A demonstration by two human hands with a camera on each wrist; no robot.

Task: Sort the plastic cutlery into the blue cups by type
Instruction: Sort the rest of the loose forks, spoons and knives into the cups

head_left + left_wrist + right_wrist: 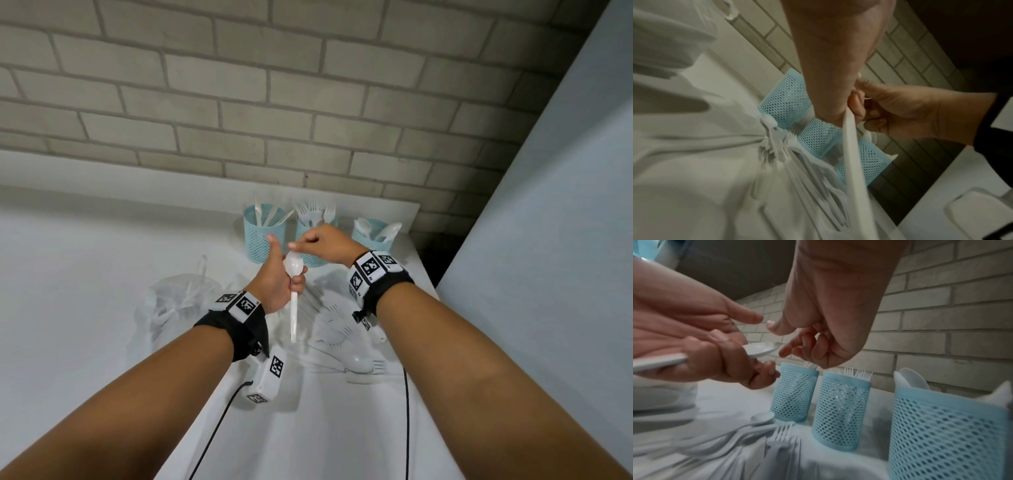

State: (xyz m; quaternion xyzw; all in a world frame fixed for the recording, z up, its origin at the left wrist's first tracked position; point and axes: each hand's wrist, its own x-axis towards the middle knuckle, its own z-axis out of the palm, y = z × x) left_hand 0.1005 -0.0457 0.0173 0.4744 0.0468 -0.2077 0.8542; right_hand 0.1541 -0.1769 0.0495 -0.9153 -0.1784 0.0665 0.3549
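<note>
The left hand (274, 284) grips a white spoon (294, 274) by its handle, bowl up. The right hand (325, 245), fingers loosely curled, holds nothing, its fingertips near the bowl. Behind stand three blue cups (264, 233); loose cutlery (337, 329) lies on the table (85, 274).

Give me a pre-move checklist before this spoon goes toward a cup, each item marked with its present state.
1. Left hand has a grip on the spoon handle: ok.
2. Right hand has taken over the spoon: not ok; its fingertips are at the bowl tip, contact cannot tell.
3. Spoon cup at the right holds only spoons: ok.
4. Fork cup and knife cup upright: ok.
5. Path to the spoon cup free: cannot tell; the right hand and wrist cover it.
6. Loose cutlery left on the table: ok, more to sort.
</note>
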